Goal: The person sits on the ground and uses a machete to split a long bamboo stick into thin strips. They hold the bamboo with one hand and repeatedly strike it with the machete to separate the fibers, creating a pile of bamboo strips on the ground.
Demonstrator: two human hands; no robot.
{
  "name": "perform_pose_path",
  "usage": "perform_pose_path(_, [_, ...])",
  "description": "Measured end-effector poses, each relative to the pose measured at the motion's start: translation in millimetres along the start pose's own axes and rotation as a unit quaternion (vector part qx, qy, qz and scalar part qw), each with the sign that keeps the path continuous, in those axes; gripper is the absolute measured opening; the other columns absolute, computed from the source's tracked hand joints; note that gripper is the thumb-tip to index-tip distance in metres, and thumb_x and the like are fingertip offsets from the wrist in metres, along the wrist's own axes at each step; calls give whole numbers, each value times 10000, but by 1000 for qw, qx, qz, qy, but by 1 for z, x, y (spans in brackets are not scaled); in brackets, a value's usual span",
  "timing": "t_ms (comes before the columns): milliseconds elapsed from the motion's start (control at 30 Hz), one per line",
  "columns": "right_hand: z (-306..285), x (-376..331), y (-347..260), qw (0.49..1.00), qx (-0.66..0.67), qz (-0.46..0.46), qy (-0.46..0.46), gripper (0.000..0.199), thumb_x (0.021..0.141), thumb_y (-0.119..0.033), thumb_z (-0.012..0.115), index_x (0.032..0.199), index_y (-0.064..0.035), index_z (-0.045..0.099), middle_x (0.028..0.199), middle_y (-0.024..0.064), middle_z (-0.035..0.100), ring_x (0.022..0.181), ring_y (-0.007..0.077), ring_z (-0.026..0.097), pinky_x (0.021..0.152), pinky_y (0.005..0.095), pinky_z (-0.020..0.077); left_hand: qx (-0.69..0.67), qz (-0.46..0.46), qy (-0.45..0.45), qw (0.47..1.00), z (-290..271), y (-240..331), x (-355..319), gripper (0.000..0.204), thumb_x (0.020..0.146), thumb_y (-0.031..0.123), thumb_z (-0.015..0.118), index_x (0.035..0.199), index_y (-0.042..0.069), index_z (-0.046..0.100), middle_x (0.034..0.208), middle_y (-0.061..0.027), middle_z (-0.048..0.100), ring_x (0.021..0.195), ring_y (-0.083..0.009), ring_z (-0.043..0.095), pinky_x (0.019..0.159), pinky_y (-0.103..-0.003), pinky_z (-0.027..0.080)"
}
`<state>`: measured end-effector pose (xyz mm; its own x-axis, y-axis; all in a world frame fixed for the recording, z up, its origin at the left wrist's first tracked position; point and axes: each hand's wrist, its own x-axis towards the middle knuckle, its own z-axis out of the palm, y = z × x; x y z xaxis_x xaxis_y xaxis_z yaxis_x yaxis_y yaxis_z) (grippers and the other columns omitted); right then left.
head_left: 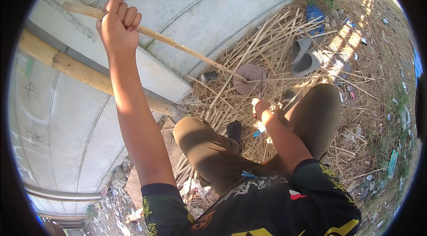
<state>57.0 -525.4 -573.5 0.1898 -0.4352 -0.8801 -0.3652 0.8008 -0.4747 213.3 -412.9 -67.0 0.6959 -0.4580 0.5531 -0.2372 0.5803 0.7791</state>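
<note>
My left hand (119, 27), raised at the upper left, is closed round one end of a long bamboo strip (178, 46). The strip slants down to the right, and its far end rests on a round brownish block (243, 86) on the ground. Just below that block, my right hand (260, 108) is closed on what looks like a knife (261, 90). Its thin dark blade points up beside the block; my fingers hide the handle. Between the blade and the strip's end, I cannot tell whether they touch.
Split bamboo strips (262, 36) and shavings cover the ground. Grey clogs (307, 60) lie at the right, near a blue plastic bag (315, 17). A concrete wall (213, 5) and a thick bamboo pole (75, 65) stand to the left. My bent knees (318, 107) flank the work spot.
</note>
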Motion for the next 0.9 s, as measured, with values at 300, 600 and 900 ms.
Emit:
perform_pose_path(300, [-20, -180, -98, 881, 127, -417, -182, 214, 875, -132, 654, 713, -34, 555, 585, 2, 540, 465, 97, 477, 450, 263, 379, 4, 17, 54, 998, -44, 10, -9, 403, 882, 20, 598, 625, 131, 309, 541, 34, 156, 473, -89, 130, 452, -281, 138])
perform_pose_path(600, [13, -125, -27, 850, -146, -497, -93, 317, 882, -238, 614, 772, 59, 596, 613, 199, 589, 571, 302, 591, 576, 416, 447, 58, 74, 108, 990, 15, 4, -15, 231, 857, -3, 618, 686, 24, 465, 568, 30, 169, 503, -96, 141, 464, -277, 159])
perform_pose_path(900, [14, -148, -47, 879, -253, -393, -89, 294, 851, -252, 608, 855, 41, 634, 665, 166, 640, 551, 288, 628, 540, 434, 483, 36, 80, 60, 994, 11, -3, -6, 204, 830, -23, 647, 749, 41, 471, 553, 44, 192, 487, -81, 142, 458, -276, 155])
